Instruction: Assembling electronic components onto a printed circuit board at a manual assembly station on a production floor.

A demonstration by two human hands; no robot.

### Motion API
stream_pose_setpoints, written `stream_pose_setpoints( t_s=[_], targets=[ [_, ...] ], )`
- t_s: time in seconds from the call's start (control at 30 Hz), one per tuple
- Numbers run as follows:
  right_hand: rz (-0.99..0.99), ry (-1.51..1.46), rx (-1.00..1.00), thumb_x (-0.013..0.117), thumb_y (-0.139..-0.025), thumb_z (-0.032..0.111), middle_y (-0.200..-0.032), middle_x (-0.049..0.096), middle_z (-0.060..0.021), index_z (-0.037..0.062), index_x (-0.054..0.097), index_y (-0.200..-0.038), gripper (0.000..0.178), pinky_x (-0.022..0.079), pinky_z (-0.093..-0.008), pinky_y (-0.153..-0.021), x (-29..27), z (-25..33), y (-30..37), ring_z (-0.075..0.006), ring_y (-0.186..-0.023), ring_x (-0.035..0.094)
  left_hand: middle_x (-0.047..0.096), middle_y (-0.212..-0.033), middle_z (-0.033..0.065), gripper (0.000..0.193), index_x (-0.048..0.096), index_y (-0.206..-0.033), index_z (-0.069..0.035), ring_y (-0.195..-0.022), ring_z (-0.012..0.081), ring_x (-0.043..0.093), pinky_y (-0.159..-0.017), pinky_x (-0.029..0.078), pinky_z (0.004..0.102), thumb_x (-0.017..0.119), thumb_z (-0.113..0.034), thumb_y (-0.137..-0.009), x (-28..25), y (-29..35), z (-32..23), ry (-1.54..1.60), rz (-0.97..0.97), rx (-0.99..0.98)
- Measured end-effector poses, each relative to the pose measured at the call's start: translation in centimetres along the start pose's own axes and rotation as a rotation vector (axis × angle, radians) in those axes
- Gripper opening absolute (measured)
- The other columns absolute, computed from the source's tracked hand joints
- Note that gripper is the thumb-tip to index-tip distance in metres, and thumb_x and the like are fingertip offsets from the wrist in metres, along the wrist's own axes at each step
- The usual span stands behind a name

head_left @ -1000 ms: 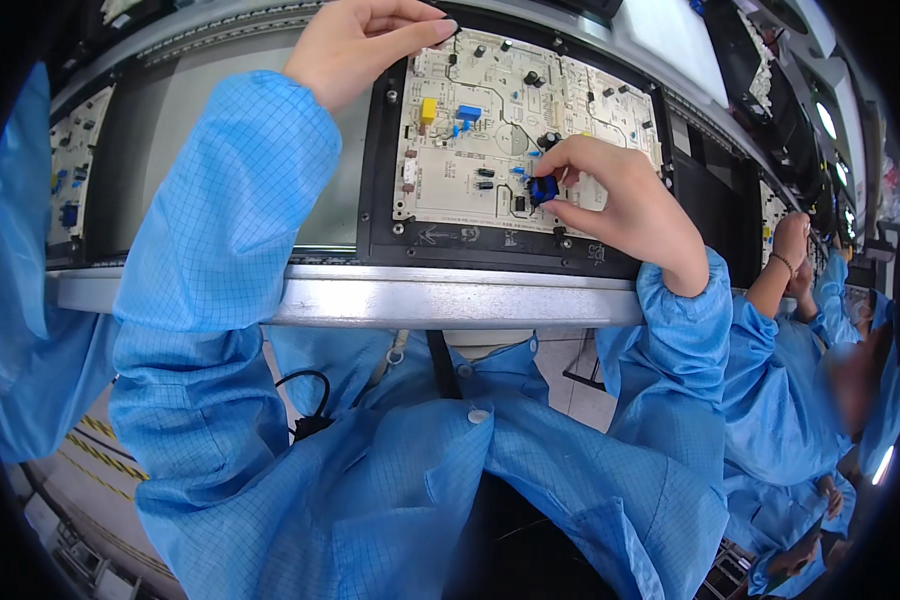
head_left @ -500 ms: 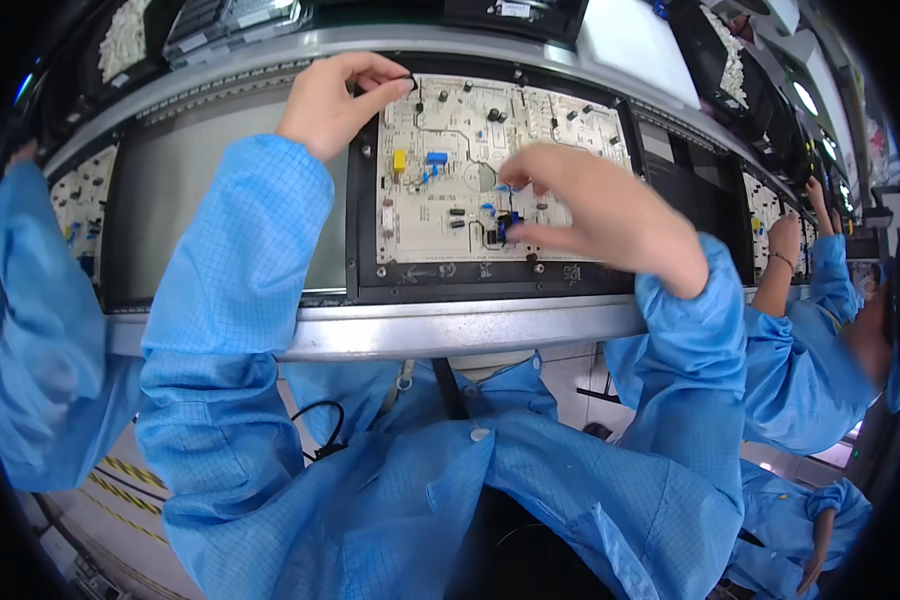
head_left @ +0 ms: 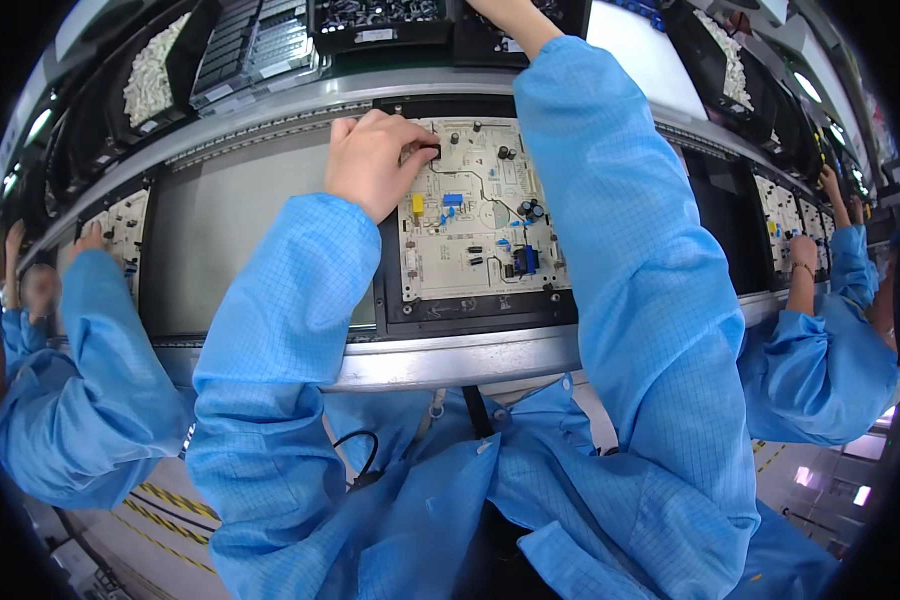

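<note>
A cream circuit board (head_left: 445, 275) lies in a black carrier frame (head_left: 480, 314) in front of me. It bears a yellow block, a blue block, black capacitors and a dark blue coil-like part (head_left: 526, 260). My left hand (head_left: 375, 160) is at the board's upper left corner, thumb and fingertips pinched on a small black component (head_left: 433, 151). Beyond the board, my right hand (head_left: 510, 14) reaches over a black bin (head_left: 485, 47) at the top edge. Its fingers are cut off by the picture's edge, and my right sleeve covers the board's right side.
A black bin (head_left: 380, 38) of small dark parts stands beyond the rail, beside stacked grey trays (head_left: 255, 50) and a bin of white parts (head_left: 160, 75). A metal edge (head_left: 460, 360) runs along my side. Co-workers in blue work at boards left and right.
My right hand has left the board's middle and stretched away to the bins at the top. My left hand stays pinched at the board's upper left corner. The view has shifted, showing more of the bins.
</note>
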State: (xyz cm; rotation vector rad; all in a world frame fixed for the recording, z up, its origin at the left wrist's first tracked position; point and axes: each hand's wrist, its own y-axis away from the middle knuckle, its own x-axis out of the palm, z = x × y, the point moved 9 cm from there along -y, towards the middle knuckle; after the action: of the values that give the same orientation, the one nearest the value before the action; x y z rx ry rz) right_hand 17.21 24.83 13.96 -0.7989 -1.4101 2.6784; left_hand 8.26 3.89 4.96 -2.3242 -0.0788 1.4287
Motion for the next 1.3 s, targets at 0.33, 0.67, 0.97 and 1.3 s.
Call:
stream_pose_setpoints(
  t_s=[0.33,0.67,0.97,1.3],
  targets=[
    [0.074,0.259,-0.178,0.06,-0.081,0.013,-0.088,0.054,-0.022,0.0014,0.062,-0.087,0.013,0.044,-0.0444,-0.078,-0.5,-2.6,1.5,-0.0393,-0.087,0.054,0.067,-0.086,-0.0053,0.012,0.071,-0.091,-0.018,-0.093,0.0127,0.054,-0.086,0.031,0.0313,0.066,-0.023,-0.081,-0.6,-0.3,0.1,-0.135,0.006,0.064],
    [0.13,0.193,-0.178,0.066,-0.077,0.011,-0.082,0.057,-0.0175,0.0022,0.061,-0.084,0.013,0.045,-0.0415,-0.075,-2.4,-1.4,2.3,-0.0359,-0.083,0.055,0.067,-0.082,-0.0055,0.014,0.072,-0.09,-0.017,-0.091,0.0127,0.055,-0.085,0.031,0.031,0.069,-0.024,-0.079,-0.1,-0.1,-0.3,-0.142,0.013,0.099],
    [0.149,0.104,-0.136,0.068,-0.073,0.009,-0.079,0.065,-0.019,0.0001,0.063,-0.083,0.014,0.05,-0.0406,-0.072,-2.2,-1.0,1.3,-0.0346,-0.079,0.064,0.068,-0.082,-0.0048,0.026,0.071,-0.095,-0.017,-0.09,0.0125,0.055,-0.085,0.032,0.0312,0.075,-0.029,-0.072,-0.6,-0.1,1.0,-0.09,0.132,-0.033],
    [-0.058,0.143,0.0,0.071,-0.075,0.015,-0.07,0.064,-0.0151,0.0001,0.063,-0.079,0.017,0.049,-0.0348,-0.066,-7.9,-0.8,1.5,-0.0282,-0.069,0.064,0.067,-0.087,0.0096,0.015,0.068,-0.098,-0.009,-0.074,0.0197,0.062,-0.071,0.05,0.0301,0.065,-0.016,-0.085,-6.4,-9.0,2.5,-0.085,-0.454,0.157]
  ],
)
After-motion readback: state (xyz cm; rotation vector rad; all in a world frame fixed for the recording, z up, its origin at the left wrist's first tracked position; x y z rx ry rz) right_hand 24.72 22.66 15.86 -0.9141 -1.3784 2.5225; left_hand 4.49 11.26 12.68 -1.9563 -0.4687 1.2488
